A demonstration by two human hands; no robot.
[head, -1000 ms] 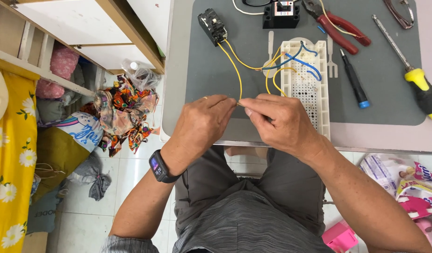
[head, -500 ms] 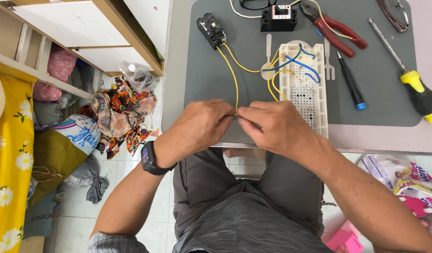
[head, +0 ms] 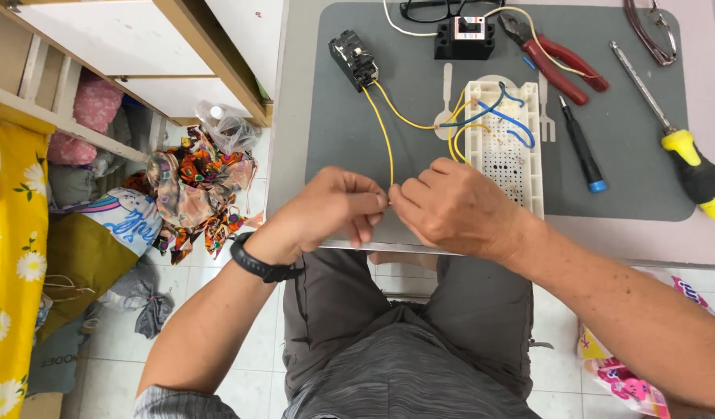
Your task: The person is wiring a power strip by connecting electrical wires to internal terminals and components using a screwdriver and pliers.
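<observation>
Both my hands meet at the near edge of the surface point(head: 295, 155), left hand point(head: 330, 211) and right hand point(head: 450, 206) pinched together on the free end of the yellow wire point(head: 387, 143), fingertips touching. Wire runs from my fingers up to the black breaker point(head: 353, 59) on the grey mat point(head: 419, 155). Thin, light, springy stuff; I judge it kinks easily and slips in its insulation, so best gripped close to the end, between thumb and forefinger. White terminal board point(head: 505, 151) just beside my right hand; pliers point(head: 555, 66), screwdrivers well apart. Against half a second ago: hands sit the same, view only slightly shifted
</observation>
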